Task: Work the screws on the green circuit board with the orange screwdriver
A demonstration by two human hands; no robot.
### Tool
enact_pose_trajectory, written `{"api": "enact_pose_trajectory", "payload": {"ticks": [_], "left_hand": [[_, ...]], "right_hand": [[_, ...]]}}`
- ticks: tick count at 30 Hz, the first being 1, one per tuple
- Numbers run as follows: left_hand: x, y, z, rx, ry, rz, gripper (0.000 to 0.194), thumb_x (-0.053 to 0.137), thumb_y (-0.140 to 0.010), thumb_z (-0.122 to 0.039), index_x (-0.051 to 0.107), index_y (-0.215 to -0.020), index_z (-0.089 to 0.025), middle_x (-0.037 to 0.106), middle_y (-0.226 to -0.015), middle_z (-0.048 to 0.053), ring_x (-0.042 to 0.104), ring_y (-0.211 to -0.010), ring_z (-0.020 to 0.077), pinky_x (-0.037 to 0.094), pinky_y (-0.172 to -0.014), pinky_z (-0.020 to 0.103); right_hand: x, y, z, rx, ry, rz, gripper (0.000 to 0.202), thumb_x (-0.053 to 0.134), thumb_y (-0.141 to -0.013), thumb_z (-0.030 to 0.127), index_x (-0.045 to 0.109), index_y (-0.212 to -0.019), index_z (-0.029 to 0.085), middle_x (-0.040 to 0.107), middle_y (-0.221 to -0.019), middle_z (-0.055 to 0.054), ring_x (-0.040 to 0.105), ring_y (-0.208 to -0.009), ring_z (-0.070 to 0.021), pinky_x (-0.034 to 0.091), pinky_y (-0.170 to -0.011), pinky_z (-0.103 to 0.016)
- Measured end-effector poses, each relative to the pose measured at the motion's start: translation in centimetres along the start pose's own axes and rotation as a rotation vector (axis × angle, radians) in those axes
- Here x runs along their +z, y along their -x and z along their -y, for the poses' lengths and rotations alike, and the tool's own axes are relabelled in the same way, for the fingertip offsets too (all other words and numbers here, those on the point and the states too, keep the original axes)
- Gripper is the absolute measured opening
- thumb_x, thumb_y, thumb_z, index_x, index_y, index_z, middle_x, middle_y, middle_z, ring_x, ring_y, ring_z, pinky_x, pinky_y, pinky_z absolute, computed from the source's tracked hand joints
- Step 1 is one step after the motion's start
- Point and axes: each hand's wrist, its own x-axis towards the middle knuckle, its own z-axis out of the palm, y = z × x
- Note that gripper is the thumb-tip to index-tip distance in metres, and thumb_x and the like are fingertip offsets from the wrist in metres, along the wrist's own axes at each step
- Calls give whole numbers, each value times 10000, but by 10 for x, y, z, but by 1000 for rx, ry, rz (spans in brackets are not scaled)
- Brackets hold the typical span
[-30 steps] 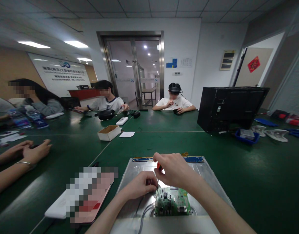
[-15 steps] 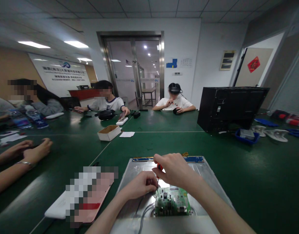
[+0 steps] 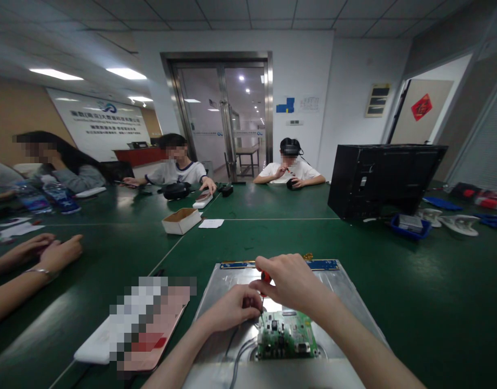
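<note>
My right hand (image 3: 291, 278) is closed around the red handle of a screwdriver (image 3: 265, 276), held upright with its thin shaft pointing down. The tip meets the upper left corner of a green circuit board (image 3: 286, 335). Beside the shaft, my left hand (image 3: 238, 308) has thumb and fingers pinched together; whatever lies between them is hidden. The board sits on a silver metal panel (image 3: 337, 302), which has a narrow blue board (image 3: 323, 265) along its far edge. Grey cables (image 3: 238, 359) run from the board's left side.
A white object (image 3: 94, 340) and a pink one (image 3: 145, 354), partly pixelated, lie left of the panel. Another person's hands (image 3: 49, 254) are further left. Beyond are an open carton (image 3: 181, 220) and a black monitor (image 3: 386, 181). People sit across the green table (image 3: 248, 237).
My right thumb has shifted slightly on the screwdriver; my left hand stays put. Across the table, a person's hand has lowered a flat object onto a white box. The neighbour's hands moved slightly.
</note>
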Motion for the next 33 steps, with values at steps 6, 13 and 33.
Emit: {"api": "enact_pose_trajectory", "payload": {"ticks": [6,13,33], "left_hand": [[0,1,-2,-1,-7,-21,69,607,-657,-159,640,-717,-167,585,-675,-28,524,-664,150,406,-625,237],[1,-1,0,10,2,-17,74,601,-646,-163,609,-719,-169,586,-694,-30,508,-674,148,398,-623,230],[-1,-4,9,21,3,2,71,624,-669,-173,634,-739,-159,580,-687,-26,516,-660,146,406,-616,235]], "right_hand": [[-2,0,2,5,-17,9,78,568,-927,250,589,-987,205,759,-896,-35,696,-756,-206,312,-576,-284],[-3,2,3,-34,-27,-16,170,586,-850,267,560,-1004,198,730,-934,-53,667,-740,-206,296,-555,-290],[-3,2,2,-46,-57,-8,239,597,-830,203,576,-1068,196,750,-952,-41,697,-781,-218,324,-569,-298]]}}
